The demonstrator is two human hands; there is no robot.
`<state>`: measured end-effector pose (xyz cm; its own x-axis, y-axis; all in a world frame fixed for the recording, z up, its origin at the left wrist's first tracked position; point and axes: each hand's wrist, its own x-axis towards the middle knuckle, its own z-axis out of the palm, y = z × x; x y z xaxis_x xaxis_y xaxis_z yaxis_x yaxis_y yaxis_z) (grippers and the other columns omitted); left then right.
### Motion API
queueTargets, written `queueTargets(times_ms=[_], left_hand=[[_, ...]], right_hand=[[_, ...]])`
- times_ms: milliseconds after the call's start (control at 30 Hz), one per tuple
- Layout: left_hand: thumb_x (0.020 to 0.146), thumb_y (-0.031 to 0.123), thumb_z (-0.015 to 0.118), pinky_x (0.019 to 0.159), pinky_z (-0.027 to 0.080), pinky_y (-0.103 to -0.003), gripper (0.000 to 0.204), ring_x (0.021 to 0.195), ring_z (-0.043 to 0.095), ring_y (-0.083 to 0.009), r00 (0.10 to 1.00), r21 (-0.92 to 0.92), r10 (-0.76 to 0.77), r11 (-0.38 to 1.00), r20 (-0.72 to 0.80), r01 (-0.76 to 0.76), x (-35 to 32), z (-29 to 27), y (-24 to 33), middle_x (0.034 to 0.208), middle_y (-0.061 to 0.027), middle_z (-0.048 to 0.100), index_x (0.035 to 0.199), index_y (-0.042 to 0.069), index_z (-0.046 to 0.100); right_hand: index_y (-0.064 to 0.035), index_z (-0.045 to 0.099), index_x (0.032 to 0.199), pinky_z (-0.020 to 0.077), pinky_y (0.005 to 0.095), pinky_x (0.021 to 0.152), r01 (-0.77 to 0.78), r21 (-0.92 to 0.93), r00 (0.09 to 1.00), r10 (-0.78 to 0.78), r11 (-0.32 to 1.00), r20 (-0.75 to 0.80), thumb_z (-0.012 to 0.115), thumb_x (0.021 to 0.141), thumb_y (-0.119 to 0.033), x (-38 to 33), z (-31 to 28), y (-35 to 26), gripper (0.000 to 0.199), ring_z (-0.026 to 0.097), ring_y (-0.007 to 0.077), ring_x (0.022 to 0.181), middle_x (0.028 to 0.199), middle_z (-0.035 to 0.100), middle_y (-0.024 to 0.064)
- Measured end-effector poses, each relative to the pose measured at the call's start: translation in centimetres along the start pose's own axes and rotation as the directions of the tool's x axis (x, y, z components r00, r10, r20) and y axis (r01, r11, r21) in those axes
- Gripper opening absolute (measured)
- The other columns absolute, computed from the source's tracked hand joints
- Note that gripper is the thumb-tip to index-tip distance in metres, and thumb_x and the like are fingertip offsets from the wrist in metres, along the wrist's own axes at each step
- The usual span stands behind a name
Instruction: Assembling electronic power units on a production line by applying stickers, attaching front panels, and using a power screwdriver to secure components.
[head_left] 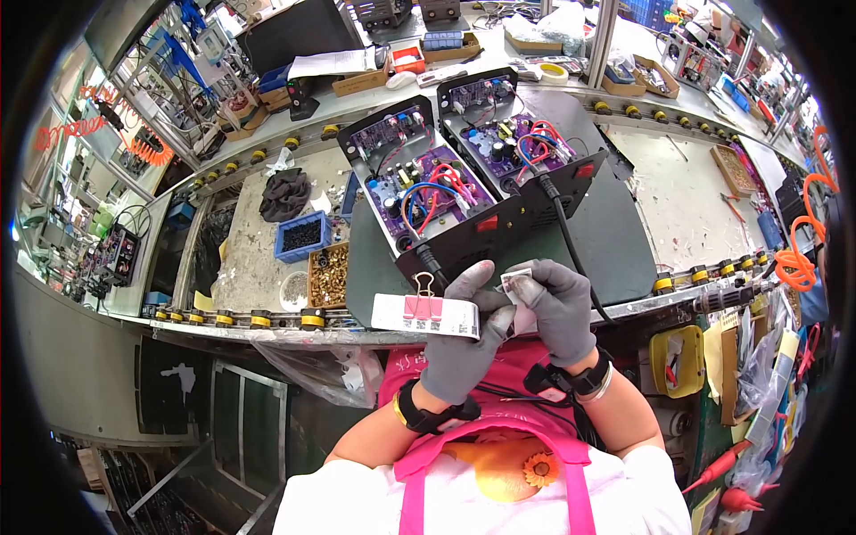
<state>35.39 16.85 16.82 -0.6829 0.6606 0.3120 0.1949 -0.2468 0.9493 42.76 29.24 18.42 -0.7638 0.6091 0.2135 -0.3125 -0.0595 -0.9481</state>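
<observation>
My left hand [464,334], in a grey glove, holds a white strip of labels [426,316] pinned by a pink binder clip [423,303]. My right hand [560,308], also gloved, pinches a small white label [515,281] at the strip's right end, right beside my left fingers. Just beyond both hands stand two open black device cases on a dark mat [615,241]. The near one [428,192] and the far one [522,134] both show purple circuit boards with red and blue wires. A black cable [571,245] runs from the far case past my right hand.
A blue bin of dark screws [301,236] and a tray of brass parts [328,275] sit left of the mat, with a dark glove pile [285,193] behind. An electric screwdriver [729,296] lies on the bench's front right edge. Cluttered boxes and tape line the back shelf.
</observation>
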Motion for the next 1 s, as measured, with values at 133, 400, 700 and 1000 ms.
queueTargets(times_ms=[133,400,700,1000], left_hand=[[0.083,-0.007,0.06,0.062,0.05,-0.023,0.057,0.071,0.059,-0.0114,1.0,-0.08,0.004,0.997,-0.011,-0.005,0.2,0.0,-0.3,0.093,-0.0123,0.065,0.134,0.002,0.037],[0.088,0.0,0.058,0.067,0.049,-0.024,0.055,0.077,0.06,-0.0116,0.99,-0.216,0.089,0.974,0.108,-0.064,-1.1,-1.2,0.0,0.094,-0.0138,0.065,0.137,0.004,0.033],[0.09,0.005,0.059,0.077,0.052,-0.033,0.056,0.089,0.065,-0.0192,0.933,-0.206,0.181,0.971,0.311,-0.12,-3.6,-3.0,0.4,0.097,-0.0158,0.066,0.139,0.01,0.033],[0.089,0.001,0.058,0.082,0.05,-0.034,0.05,0.089,0.066,-0.0212,0.934,-0.222,0.181,0.968,0.309,-0.114,-3.4,-2.8,0.4,0.097,-0.0173,0.066,0.134,0.007,0.037]], right_hand=[[0.0027,0.067,0.099,0.0478,0.0219,0.072,-0.025,-0.053,1.0,0.026,0.998,0.012,0.057,0.088,-0.002,-0.2,-0.2,0.3,0.015,0.059,0.0073,0.081,0.091,0.067,0.0052],[0.001,0.067,0.1,0.0469,0.0212,0.068,-0.167,0.1,0.986,0.163,0.981,0.047,0.058,0.091,-0.011,1.2,0.3,1.0,0.018,0.058,0.0066,0.079,0.088,0.065,0.0021],[0.0027,0.067,0.095,0.0502,0.0218,0.065,-0.21,0.26,0.978,0.206,0.943,0.041,0.062,0.089,-0.013,3.1,3.9,1.4,0.017,0.06,0.0078,0.073,0.084,0.066,0.0048],[0.0023,0.068,0.092,0.0523,0.0226,0.061,-0.228,0.261,0.973,0.23,0.938,0.023,0.064,0.088,-0.013,4.1,4.7,1.0,0.017,0.062,0.0088,0.069,0.079,0.066,0.0053]])
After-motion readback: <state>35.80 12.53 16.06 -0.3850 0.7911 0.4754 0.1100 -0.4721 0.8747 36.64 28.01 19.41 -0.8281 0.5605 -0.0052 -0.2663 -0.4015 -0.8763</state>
